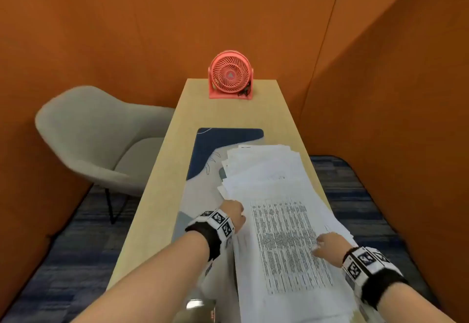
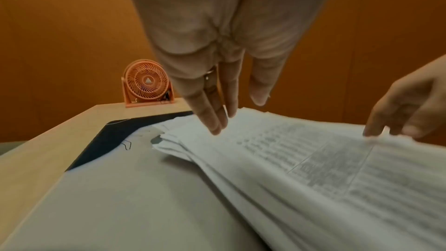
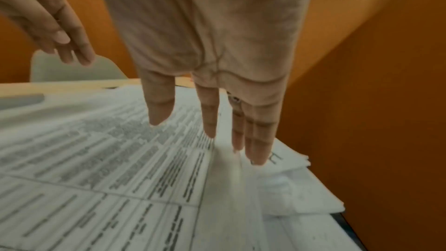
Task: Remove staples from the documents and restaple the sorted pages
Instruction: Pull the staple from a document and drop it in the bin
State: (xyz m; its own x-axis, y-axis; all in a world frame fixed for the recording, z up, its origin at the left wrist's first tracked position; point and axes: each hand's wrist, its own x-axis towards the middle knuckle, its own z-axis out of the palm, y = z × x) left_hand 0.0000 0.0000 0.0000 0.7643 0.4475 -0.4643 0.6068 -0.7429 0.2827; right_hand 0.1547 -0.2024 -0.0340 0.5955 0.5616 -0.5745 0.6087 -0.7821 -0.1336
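Note:
A loose, fanned pile of printed documents (image 1: 274, 195) covers the right half of the table. The top sheet (image 3: 101, 159) carries dense lines of text. My left hand (image 1: 234, 212) hangs over the pile's left edge; in the left wrist view the left hand (image 2: 237, 114) has straight fingers pointing down and holds nothing. My right hand (image 1: 326, 244) is at the top sheet's right side. Its fingers (image 3: 255, 152) are straight, with the tips at the paper. No stapler or staple remover is clearly visible.
A pink desk fan (image 1: 231, 75) stands at the table's far end. A blue and grey desk mat (image 1: 203, 150) lies under the papers. A small dark grey object (image 2: 156, 139) peeks from under the pile. A grey chair (image 1: 96, 139) is left; orange walls close in.

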